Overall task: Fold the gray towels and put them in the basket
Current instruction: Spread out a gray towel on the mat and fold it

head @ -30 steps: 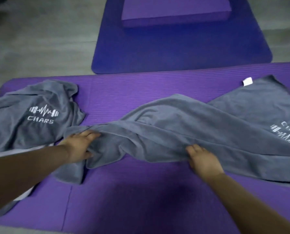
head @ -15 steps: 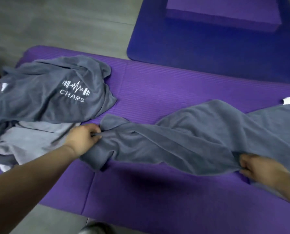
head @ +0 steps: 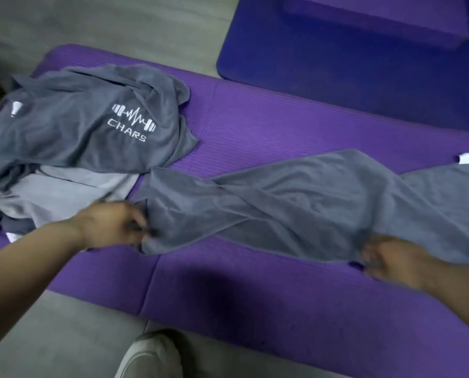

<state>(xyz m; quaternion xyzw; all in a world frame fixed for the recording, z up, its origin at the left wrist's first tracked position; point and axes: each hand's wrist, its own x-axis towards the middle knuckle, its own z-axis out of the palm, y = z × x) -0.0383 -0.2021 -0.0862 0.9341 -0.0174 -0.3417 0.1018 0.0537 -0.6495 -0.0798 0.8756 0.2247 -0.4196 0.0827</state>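
Observation:
A long gray towel (head: 296,203) lies rumpled across the purple mat (head: 296,124), running from the middle to the right edge of the view. My left hand (head: 113,225) grips its left end. My right hand (head: 389,257) pinches its near edge further right. A small white tag (head: 465,158) shows at the towel's far right corner. A heap of other gray towels (head: 72,124), the top one printed CHARS, sits at the mat's left end, with a lighter gray one (head: 64,192) under it. No basket is in view.
A dark blue mat (head: 337,66) lies beyond the purple one, with a purple block (head: 378,20) on it. Gray floor (head: 64,336) borders the mat's near left side. A white shoe (head: 151,358) shows at the bottom edge.
The view has swung further left and down. Both hands have kept their hold on the long towel; its left end is spread wider and nearer the heap. The shoe has come into view.

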